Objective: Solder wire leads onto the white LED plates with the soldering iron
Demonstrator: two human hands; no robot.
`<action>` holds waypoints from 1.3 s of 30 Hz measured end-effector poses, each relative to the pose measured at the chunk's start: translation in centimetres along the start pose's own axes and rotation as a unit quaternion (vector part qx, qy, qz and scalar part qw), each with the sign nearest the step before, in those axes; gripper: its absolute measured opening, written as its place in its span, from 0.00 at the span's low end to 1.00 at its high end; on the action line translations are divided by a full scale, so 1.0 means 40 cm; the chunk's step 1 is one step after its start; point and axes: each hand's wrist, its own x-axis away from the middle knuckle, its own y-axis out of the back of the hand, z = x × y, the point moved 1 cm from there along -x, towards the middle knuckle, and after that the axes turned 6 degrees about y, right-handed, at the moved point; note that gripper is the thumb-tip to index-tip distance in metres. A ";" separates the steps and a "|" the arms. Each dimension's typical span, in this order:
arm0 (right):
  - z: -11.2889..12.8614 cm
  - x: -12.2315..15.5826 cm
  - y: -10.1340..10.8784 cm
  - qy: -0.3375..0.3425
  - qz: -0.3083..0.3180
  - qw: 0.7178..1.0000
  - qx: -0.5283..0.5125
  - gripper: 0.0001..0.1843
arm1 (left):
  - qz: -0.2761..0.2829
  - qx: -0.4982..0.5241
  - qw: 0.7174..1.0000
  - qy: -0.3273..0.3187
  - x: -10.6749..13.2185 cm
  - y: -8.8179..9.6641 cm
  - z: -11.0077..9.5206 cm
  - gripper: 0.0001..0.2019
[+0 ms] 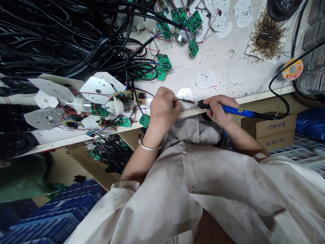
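Note:
In my right hand (220,107) is a blue soldering iron (237,110), its tip pointing left toward the fingers of my left hand. My left hand (165,108) is closed in a pinch near the table edge; a thin dark wire seems to run into its fingers, but what they hold is mostly hidden. Just beyond the iron's tip lies a white octagonal board (185,94), partly covered by my hand and the iron. Another white board (205,79) with a red wire rests farther back. A small green circuit board (144,120) hangs beside my left wrist.
Black cables (76,40) pile up at the left, with green circuit boards (164,61) at their ends. White plates and motors (98,89) are heaped left of my hand. A solder spool (293,69) and a card with brown residue (267,34) stand right. A cardboard box (275,130) sits below.

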 end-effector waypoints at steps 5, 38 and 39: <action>0.001 0.001 -0.001 -0.001 -0.007 1.000 -0.002 0.16 | 0.008 -0.007 1.000 0.001 -0.003 0.001 0.000 0.07; -0.057 0.010 -0.019 0.428 -0.020 0.840 0.334 0.29 | -0.320 -0.114 0.938 0.069 0.065 0.374 0.199 0.09; -0.059 0.009 -0.020 0.434 -0.023 0.835 0.338 0.28 | -0.361 -0.130 0.911 0.152 0.056 0.442 0.284 0.07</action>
